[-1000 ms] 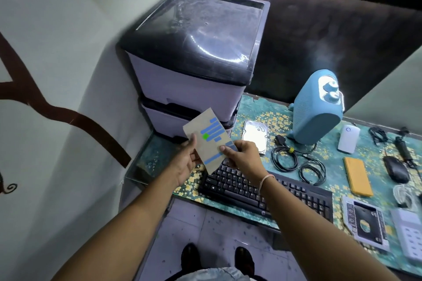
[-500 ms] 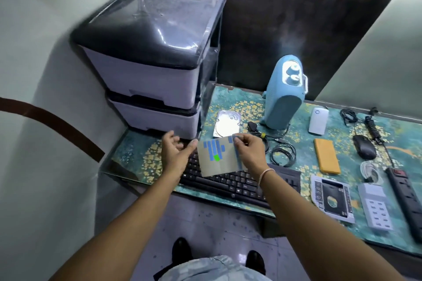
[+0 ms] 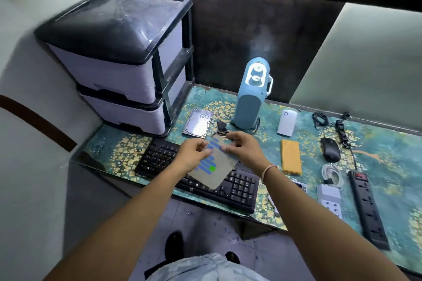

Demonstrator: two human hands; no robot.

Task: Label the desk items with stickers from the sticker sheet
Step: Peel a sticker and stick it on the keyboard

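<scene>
sticker sheet (image 3: 218, 170) above keyboard (image 3: 237, 187), left hand (image 3: 194, 155) and right hand (image 3: 243, 148) grip pinching its top

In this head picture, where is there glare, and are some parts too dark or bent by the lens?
Head view: glare whitens the drawer unit lid and the hard disk; the blue appliance top glows, overexposed; the wall above the desk is nearly black; the wide lens curves the desk edge; the sticker sheet looks slightly soft.
</scene>
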